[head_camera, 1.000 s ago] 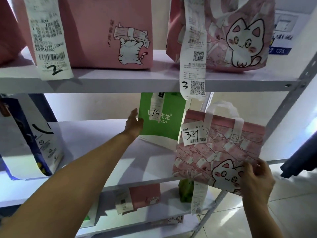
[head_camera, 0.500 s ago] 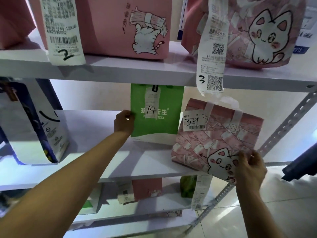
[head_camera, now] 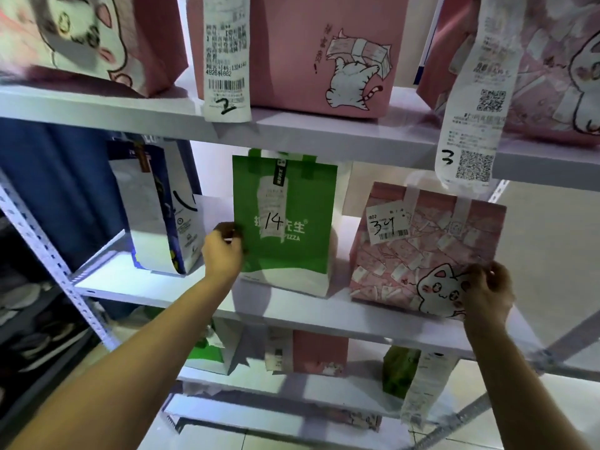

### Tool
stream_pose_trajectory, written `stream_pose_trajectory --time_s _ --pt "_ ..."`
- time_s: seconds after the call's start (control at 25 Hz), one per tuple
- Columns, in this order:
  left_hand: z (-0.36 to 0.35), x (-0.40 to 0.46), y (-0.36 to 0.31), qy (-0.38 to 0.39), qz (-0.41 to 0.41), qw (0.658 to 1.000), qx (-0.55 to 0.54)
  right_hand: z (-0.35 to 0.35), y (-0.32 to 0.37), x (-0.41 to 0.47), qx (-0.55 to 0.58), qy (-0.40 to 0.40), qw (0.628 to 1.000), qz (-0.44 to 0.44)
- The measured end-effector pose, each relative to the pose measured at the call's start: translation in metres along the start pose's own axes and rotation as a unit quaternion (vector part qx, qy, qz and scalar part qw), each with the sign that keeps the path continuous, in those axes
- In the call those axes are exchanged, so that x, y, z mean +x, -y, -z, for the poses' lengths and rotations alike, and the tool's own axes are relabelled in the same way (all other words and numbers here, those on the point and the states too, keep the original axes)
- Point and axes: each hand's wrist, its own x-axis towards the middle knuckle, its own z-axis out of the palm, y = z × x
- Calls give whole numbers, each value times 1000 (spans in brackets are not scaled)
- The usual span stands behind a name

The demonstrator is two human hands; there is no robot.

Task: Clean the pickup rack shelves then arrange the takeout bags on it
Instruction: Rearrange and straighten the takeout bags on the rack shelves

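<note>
A green takeout bag (head_camera: 292, 203) marked 14 stands upright on the white middle shelf (head_camera: 324, 316). My left hand (head_camera: 222, 251) grips its left edge. To its right a pink cat-print bag (head_camera: 422, 251) marked 34 rests on the same shelf, close to the front edge. My right hand (head_camera: 487, 292) pinches that bag's lower right corner. A white and blue bag (head_camera: 156, 216) stands at the left of this shelf.
The upper shelf (head_camera: 324, 134) carries three pink cat bags with long receipts marked 2 (head_camera: 227, 56) and 3 (head_camera: 474, 102) hanging over its edge. The lower shelf (head_camera: 292, 389) holds several more bags. Perforated metal uprights (head_camera: 48, 251) frame the rack; a tiled floor lies below.
My left hand closed on the green bag's left edge and shifted it leftward and upright. My right hand set the pink bag 34 down onto the shelf. The camera view moved left.
</note>
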Motion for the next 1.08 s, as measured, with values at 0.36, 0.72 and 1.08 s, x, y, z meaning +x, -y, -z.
stream_pose_trajectory --time_s 0.36,0.72,1.08 --pt "9 -19 4 -90 18 995 -31 -1 -21 10 18 43 998 -36" --pt "-5 -17 -10 -56 84 993 -67 7 -34 10 -42 112 992 -49" --pt "-1 -52 -10 -2 -4 1000 -20 19 -44 0 -80 105 991 -39"
